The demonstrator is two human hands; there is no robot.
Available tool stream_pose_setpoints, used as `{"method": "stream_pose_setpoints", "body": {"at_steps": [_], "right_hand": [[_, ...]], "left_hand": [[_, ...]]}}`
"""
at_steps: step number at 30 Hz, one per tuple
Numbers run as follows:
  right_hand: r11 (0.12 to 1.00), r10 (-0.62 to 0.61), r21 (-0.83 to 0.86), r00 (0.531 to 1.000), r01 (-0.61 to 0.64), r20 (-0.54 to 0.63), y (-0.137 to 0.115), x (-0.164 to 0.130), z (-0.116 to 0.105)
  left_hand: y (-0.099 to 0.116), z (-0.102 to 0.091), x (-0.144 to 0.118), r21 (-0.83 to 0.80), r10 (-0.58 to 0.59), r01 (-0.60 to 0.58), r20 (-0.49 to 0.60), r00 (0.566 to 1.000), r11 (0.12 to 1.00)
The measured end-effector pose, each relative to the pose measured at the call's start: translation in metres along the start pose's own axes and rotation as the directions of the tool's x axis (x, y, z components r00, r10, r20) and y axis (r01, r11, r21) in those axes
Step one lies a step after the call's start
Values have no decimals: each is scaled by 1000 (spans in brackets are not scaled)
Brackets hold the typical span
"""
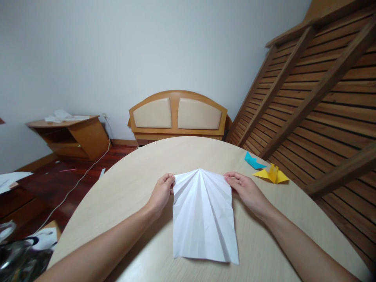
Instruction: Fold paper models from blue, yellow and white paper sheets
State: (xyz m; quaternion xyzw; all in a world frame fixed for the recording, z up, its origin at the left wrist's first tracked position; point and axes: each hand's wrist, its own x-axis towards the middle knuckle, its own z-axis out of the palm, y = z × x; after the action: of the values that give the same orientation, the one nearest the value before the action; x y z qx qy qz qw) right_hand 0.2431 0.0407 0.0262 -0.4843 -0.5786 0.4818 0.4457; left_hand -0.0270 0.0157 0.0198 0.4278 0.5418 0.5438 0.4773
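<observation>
- Your left hand [161, 192] and right hand [246, 190] each keep a narrow pinch grip on the white folded paper [203, 213], mid-frame on the surface [123, 188].
- Hold both corners level; press creases symmetrically.
- Blue [253, 161] and yellow paper models [272, 175] sit right.

Round table [123, 188], light wood grain. On its right part: blue fold [253, 161] and yellow fold [272, 175], just beside each other. Beyond: padded headboard [178, 114] against wall. Left: low cabinet [72, 135] bearing papers [63, 116]. Cable [79, 178] on floor.
</observation>
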Motion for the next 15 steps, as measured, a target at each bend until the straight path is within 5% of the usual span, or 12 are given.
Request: {"method": "stream_pose_setpoints", "body": {"at_steps": [5, 10, 15], "right_hand": [[994, 54, 89, 990, -66, 133, -11, -12, 11], [981, 117, 127, 974, -144, 195, -10, -16, 18], [972, -22, -228, 990, 54, 142, -1, -15, 19]], "left_hand": [[-3, -4, 5, 57, -19, 23, -76, 997, 998], [0, -11, 14, 289, 269, -236, -81, 960, 928], [2, -15, 14, 494, 466, -416, 23, 884, 764]]}}
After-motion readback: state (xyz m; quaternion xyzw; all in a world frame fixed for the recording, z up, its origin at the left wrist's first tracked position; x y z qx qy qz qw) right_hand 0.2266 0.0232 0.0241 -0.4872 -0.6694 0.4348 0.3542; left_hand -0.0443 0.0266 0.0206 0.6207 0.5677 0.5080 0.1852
